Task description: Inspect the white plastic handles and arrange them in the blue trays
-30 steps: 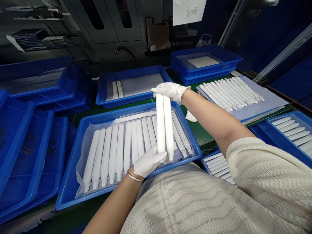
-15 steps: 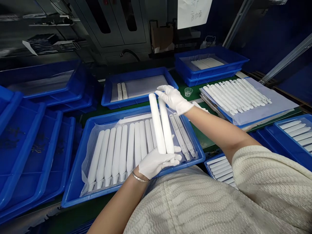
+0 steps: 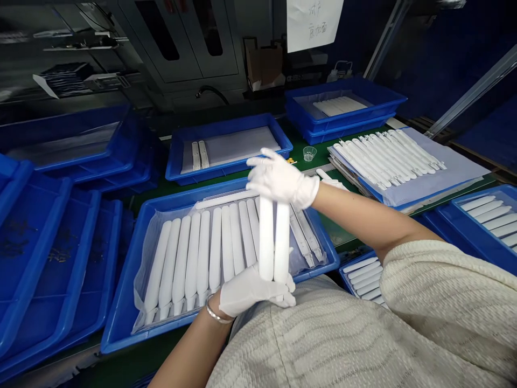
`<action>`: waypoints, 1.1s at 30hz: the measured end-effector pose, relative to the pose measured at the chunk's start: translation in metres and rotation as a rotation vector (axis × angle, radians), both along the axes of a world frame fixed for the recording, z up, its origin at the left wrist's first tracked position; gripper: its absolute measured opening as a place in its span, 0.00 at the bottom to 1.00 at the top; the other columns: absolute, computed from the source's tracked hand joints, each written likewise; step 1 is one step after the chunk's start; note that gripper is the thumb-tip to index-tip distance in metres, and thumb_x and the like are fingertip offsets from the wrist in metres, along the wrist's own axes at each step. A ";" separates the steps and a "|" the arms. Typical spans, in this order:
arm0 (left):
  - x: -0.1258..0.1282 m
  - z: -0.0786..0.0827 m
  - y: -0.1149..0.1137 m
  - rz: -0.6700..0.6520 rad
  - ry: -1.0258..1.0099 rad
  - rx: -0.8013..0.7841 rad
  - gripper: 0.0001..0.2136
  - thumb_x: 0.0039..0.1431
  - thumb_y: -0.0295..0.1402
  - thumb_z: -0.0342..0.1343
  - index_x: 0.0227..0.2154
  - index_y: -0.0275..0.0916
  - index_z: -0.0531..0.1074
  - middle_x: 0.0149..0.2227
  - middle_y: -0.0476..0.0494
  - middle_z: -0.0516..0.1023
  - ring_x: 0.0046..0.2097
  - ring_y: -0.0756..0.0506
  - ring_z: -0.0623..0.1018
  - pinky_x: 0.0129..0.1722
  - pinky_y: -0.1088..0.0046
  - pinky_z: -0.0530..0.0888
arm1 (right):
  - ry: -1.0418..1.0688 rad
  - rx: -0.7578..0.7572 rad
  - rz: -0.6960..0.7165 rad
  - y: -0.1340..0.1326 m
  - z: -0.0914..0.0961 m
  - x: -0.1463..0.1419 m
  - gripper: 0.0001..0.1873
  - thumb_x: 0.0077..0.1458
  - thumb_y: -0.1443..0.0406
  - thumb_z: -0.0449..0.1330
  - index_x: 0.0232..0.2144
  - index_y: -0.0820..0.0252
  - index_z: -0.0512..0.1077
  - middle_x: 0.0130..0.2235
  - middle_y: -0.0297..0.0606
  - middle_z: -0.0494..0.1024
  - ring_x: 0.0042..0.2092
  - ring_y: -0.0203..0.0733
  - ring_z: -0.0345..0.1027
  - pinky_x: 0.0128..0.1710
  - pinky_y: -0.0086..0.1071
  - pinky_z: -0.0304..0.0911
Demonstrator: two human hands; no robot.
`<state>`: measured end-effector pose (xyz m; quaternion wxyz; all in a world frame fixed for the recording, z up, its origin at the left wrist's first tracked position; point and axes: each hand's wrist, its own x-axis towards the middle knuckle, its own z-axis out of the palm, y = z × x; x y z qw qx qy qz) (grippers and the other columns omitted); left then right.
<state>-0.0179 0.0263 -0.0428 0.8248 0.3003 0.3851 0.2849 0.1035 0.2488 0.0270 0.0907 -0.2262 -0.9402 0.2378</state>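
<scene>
I hold two long white plastic sticks [image 3: 273, 240] side by side, upright above a blue tray [image 3: 121, 302]. My left hand [image 3: 252, 291], in a white glove, grips their lower ends. My gloved right hand [image 3: 283, 180] is closed over their upper ends. Beneath them the tray is lined with clear film and holds a row of several more white sticks [image 3: 197, 253], plus two flat ribbed strips [image 3: 305, 234] at its right side.
Stacked blue trays [image 3: 44, 237] stand at the left. Another tray [image 3: 228, 145] with two strips lies behind. At right, white parts lie on a grey sheet [image 3: 428, 170] and in further blue trays [image 3: 345, 105]. A small clear cup [image 3: 309, 153] stands on the green belt.
My right hand has come down from the stick tips and closed over their upper ends. The pair has swung from tilted left to nearly upright and moved closer to me.
</scene>
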 end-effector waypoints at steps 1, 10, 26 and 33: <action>0.001 0.001 -0.002 -0.019 0.001 -0.003 0.35 0.49 0.31 0.73 0.61 0.41 0.69 0.37 0.43 0.81 0.35 0.46 0.83 0.35 0.71 0.79 | 0.006 0.147 -0.041 0.021 0.002 0.002 0.21 0.69 0.57 0.47 0.41 0.60 0.77 0.50 0.43 0.77 0.69 0.55 0.47 0.70 0.55 0.33; -0.001 0.004 -0.001 0.057 -0.134 0.032 0.39 0.52 0.31 0.72 0.66 0.44 0.62 0.39 0.42 0.81 0.39 0.42 0.84 0.38 0.66 0.82 | 0.270 -0.031 -0.629 0.081 -0.023 0.030 0.23 0.71 0.57 0.47 0.50 0.66 0.75 0.52 0.49 0.78 0.55 0.49 0.70 0.59 0.44 0.63; 0.006 -0.004 0.010 0.236 -0.079 -0.003 0.17 0.47 0.32 0.75 0.38 0.30 0.79 0.36 0.38 0.81 0.38 0.46 0.81 0.38 0.73 0.77 | 0.473 -0.947 -0.398 -0.055 -0.065 0.030 0.38 0.59 0.41 0.57 0.62 0.58 0.67 0.48 0.45 0.78 0.35 0.39 0.73 0.27 0.29 0.68; 0.006 -0.009 0.018 0.408 0.058 0.045 0.20 0.40 0.35 0.77 0.34 0.30 0.78 0.31 0.40 0.82 0.33 0.46 0.81 0.37 0.70 0.79 | 0.278 -0.600 -0.229 -0.097 -0.051 0.033 0.59 0.45 0.55 0.73 0.72 0.50 0.48 0.67 0.48 0.61 0.65 0.60 0.59 0.63 0.53 0.59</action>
